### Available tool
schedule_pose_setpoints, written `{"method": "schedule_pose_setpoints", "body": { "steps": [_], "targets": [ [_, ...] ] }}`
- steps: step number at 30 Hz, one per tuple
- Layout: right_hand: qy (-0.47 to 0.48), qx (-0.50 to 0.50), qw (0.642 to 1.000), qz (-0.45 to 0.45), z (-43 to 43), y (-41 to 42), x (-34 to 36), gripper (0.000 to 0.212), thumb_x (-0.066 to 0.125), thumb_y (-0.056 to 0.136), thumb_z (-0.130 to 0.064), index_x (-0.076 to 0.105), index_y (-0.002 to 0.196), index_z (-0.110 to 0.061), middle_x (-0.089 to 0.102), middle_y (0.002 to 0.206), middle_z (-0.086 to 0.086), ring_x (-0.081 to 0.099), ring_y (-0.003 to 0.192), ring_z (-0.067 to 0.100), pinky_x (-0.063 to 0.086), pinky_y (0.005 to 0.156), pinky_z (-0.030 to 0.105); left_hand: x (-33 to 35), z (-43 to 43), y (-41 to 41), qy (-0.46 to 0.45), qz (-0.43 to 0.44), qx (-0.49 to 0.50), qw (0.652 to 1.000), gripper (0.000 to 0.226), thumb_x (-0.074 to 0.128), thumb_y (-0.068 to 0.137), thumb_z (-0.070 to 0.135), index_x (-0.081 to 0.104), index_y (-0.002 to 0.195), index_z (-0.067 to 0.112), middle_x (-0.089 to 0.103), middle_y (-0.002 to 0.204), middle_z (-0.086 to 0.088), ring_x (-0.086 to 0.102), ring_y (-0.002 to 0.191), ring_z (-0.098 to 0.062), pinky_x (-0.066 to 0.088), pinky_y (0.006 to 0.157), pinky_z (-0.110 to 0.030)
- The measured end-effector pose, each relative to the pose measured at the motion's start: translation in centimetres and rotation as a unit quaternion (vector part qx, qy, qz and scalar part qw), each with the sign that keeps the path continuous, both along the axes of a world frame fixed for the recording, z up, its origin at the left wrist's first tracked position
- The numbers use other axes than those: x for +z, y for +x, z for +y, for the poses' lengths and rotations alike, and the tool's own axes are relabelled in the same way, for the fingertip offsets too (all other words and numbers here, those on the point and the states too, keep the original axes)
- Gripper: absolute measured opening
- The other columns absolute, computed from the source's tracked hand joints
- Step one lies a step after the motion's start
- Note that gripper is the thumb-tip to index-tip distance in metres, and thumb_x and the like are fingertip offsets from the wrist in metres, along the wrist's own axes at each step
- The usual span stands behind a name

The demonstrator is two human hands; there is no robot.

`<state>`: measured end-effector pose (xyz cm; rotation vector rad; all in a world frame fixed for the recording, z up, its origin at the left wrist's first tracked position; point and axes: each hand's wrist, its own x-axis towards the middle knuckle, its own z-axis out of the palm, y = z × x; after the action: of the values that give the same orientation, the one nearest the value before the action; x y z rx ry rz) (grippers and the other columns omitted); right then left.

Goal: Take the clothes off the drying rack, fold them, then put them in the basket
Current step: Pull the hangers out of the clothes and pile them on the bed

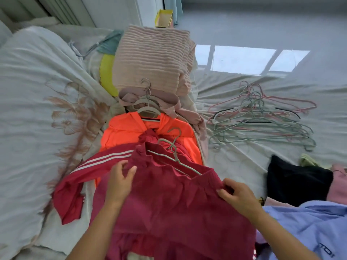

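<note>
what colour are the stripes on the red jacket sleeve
White stripes on the red fabric jacket sleeve; head view shows them best.

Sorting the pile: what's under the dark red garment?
A striped red jacket and an orange top stick out from under the dark red garment; anything beneath its middle is covered.

Yellow box (165, 17) beyond embroidered quilt (37, 91)

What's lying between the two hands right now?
Head view: the waistband of the red garment spans from the left hand to the right hand, both gripping it, with a pale hanger inside it.
</note>
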<state>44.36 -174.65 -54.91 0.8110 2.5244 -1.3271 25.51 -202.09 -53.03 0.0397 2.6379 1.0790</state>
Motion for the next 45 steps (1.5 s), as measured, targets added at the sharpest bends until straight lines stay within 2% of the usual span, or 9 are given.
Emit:
{"method": "schedule_pose_setpoints", "body": {
  "steps": [6,9,11,14,18,22,25,34,45],
  "targets": [
    [-0.13,-0.045,0.987,0.086,4.2,2.9,7.4,0.017,0.058,0.07,-0.018,0.056,0.065,-0.002,0.043,0.056,-0.003,0.039,0.055,0.008,0.031,0.057,0.028,7.0,3.5,-3.0,-0.038,0.11,-0.133,0.984,0.091,0.041,0.07,0.067,0.044,0.134,0.002,0.049,0.135,-0.016,0.046,0.125,-0.029,0.032,0.107,-0.048],
    [-0.14,-0.021,0.986,0.089,5.3,4.5,9.8,0.033,0.062,0.07,-0.021,0.059,0.074,0.011,0.048,0.061,0.001,0.043,0.06,0.013,0.033,0.061,0.029,9.9,4.4,-2.9,-0.035,0.111,-0.185,0.976,0.083,0.032,0.062,0.085,0.064,0.103,0.02,0.064,0.096,0.004,0.058,0.096,-0.019,0.034,0.1,-0.046],
    [-0.148,-0.034,0.985,0.08,5.9,5.8,10.9,0.038,0.063,0.064,-0.028,0.062,0.077,0.008,0.052,0.064,0.003,0.046,0.062,0.013,0.037,0.063,0.03,11.7,4.9,-1.7,-0.026,0.087,-0.236,0.968,0.075,0.032,0.053,0.095,0.057,0.067,0.026,0.051,0.059,0.011,0.049,0.061,-0.008,0.04,0.074,-0.033],
    [-0.157,-0.008,0.985,0.064,6.2,7.7,13.1,0.019,0.062,0.069,-0.027,0.067,0.085,-0.018,0.062,0.078,-0.001,0.056,0.07,0.007,0.045,0.072,0.032,13.8,5.9,2.0,-0.024,0.093,-0.243,0.965,0.066,0.044,0.052,0.086,0.045,0.056,0.02,0.043,0.05,0.006,0.04,0.05,-0.011,0.037,0.057,-0.037],
    [-0.082,0.065,0.989,0.105,4.8,9.0,16.6,0.046,0.068,0.077,-0.049,0.047,0.118,-0.044,0.05,0.12,-0.02,0.046,0.11,-0.013,0.035,0.094,0.011,16.9,7.8,8.3,-0.067,0.147,-0.253,0.954,0.062,0.035,0.051,0.084,0.038,0.053,0.023,0.042,0.048,0.005,0.042,0.051,-0.011,0.029,0.052,-0.03],
    [-0.126,0.041,0.976,0.174,2.4,11.0,20.3,0.013,0.058,0.091,-0.024,0.066,0.097,-0.015,0.068,0.078,-0.006,0.061,0.066,0.003,0.047,0.063,0.017,20.1,9.6,15.2,-0.084,0.239,-0.249,0.935,0.062,0.026,0.057,0.081,0.04,0.054,0.021,0.041,0.047,0.008,0.053,0.06,-0.022,0.025,0.056,-0.031],
    [-0.151,0.044,0.968,0.194,2.4,15.4,22.9,0.035,0.05,0.095,-0.023,0.065,0.083,0.005,0.054,0.051,-0.002,0.041,0.041,0.004,0.032,0.044,0.013,22.6,10.0,19.2,-0.033,0.261,-0.233,0.936,0.065,0.029,0.064,0.076,0.056,0.062,0.017,0.053,0.054,0.002,0.057,0.064,-0.024,0.037,0.059,-0.034],
    [-0.145,-0.005,0.974,0.176,5.3,28.8,27.4,0.019,0.062,0.089,-0.019,0.067,0.075,-0.008,0.038,0.048,0.0,0.027,0.038,0.005,0.02,0.038,0.014,25.8,9.7,30.7,0.062,0.233,-0.169,0.956,0.024,0.056,0.092,0.026,0.071,0.099,0.008,0.068,0.087,-0.008,0.06,0.087,-0.024,0.04,0.075,-0.03],
    [-0.15,-0.051,0.972,0.172,9.3,37.0,28.0,0.019,0.063,0.087,-0.016,0.069,0.082,0.001,0.035,0.044,-0.004,0.025,0.04,0.005,0.019,0.039,0.015,21.9,8.5,36.5,0.217,0.024,-0.013,0.976,0.022,0.057,0.092,0.028,0.067,0.073,0.022,0.062,0.071,-0.004,0.052,0.075,-0.018,0.042,0.073,-0.036]
  ]
}}
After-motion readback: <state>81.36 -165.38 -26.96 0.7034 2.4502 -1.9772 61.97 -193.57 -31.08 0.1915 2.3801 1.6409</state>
